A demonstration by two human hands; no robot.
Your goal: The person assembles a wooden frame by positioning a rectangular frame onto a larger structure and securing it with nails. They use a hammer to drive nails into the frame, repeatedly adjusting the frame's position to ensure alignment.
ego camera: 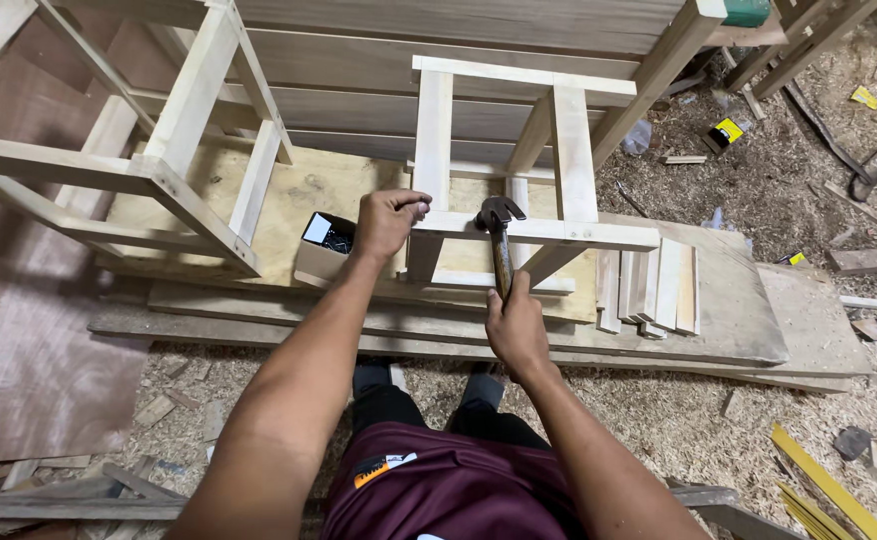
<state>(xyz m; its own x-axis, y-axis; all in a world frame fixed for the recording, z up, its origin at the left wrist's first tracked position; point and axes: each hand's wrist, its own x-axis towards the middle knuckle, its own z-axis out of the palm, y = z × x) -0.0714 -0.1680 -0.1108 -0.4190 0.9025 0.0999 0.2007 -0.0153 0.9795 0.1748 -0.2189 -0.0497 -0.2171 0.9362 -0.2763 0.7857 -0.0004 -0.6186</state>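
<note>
Pointing away, hammer [500, 245] in right hand [517, 325]; left hand [389, 222] steadying frame [534, 232]

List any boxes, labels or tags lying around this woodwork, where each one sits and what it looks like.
Box: small open carton beside the left hand, brown sides, white flap, dark contents.
Yellow pack: small yellow and black pack on the sawdust, upper right.
Yellow tag: small yellow scrap, far upper right.
Small tag: yellow and black bit by the plank edge, right.
</note>
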